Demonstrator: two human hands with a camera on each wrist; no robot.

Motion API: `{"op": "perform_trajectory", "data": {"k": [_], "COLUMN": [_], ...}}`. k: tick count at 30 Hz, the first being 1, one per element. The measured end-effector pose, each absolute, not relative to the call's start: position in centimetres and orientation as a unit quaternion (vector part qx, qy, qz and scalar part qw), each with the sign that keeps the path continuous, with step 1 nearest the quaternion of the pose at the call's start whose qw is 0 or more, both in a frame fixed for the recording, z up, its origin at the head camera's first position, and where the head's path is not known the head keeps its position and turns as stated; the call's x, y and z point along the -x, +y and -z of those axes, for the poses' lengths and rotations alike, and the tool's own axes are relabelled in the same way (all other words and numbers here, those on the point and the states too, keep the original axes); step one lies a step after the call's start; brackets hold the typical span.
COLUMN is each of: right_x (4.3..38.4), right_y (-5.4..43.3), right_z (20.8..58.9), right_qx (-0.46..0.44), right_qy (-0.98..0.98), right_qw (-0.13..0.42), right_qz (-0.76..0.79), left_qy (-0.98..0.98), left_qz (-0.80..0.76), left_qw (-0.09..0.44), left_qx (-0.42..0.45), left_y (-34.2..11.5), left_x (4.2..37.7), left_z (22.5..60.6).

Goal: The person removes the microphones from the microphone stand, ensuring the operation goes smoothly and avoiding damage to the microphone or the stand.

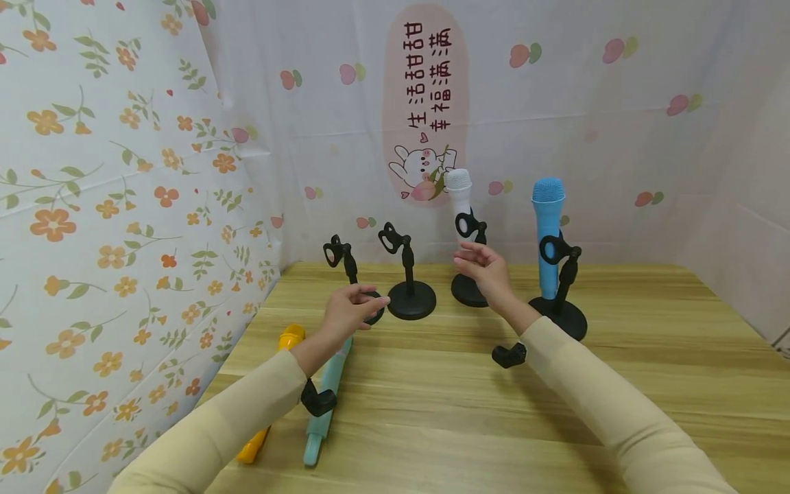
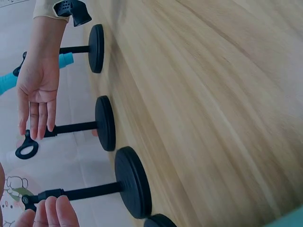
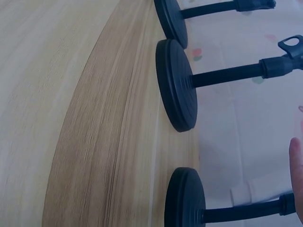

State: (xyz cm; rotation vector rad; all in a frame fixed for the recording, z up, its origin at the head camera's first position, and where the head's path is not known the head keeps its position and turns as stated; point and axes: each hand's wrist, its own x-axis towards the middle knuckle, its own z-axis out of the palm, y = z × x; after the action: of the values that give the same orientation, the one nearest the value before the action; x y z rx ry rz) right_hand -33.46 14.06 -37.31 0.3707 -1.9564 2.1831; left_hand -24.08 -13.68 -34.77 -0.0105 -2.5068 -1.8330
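Note:
My right hand point(image 1: 487, 274) is in front of a black stand point(image 1: 470, 291), fingers extended and nothing in them. A white microphone point(image 1: 459, 189) stands upright at that stand's clip; its lower part is mostly hidden. At the far right, a blue microphone point(image 1: 548, 219) is upright in the clip of another black stand point(image 1: 564, 319). My left hand point(image 1: 348, 312) hovers with loosely bent fingers before the leftmost black stand point(image 1: 350, 264), holding nothing. Between the hands is a black stand point(image 1: 411, 300) whose clip holds no microphone. In the left wrist view, the right palm point(image 2: 42, 78) shows straight fingers.
An orange microphone point(image 1: 291, 336) lies on the wooden table point(image 1: 420, 398) at the left, partly under the left forearm. Beside it lies a pale green, long object point(image 1: 327, 405), partly covered. A printed cloth point(image 1: 345, 137) hangs behind the stands, and a floral cloth point(image 1: 123, 240) at the left.

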Motion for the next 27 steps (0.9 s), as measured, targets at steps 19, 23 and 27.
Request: {"op": "perform_trajectory", "data": {"k": [19, 23, 27], "right_x": [33.0, 33.1, 33.1], "right_y": [16.2, 16.6, 17.1], "right_z": [37.5, 37.8, 38.1], "right_qx": [-0.075, -0.053, -0.041], "right_qy": [-0.675, -0.692, -0.691], "right_qw": [0.128, 0.136, 0.141], "right_qz": [-0.723, -0.707, -0.708], "left_qy": [-0.782, -0.775, -0.771], "left_qz": [0.617, 0.623, 0.626], "left_qw": [0.044, 0.054, 0.062], "left_qx": [0.078, 0.094, 0.1], "left_y": [-8.2, -7.2, -6.4], "left_x": [26.7, 27.3, 28.2], "left_z": [33.3, 33.3, 33.3]}}
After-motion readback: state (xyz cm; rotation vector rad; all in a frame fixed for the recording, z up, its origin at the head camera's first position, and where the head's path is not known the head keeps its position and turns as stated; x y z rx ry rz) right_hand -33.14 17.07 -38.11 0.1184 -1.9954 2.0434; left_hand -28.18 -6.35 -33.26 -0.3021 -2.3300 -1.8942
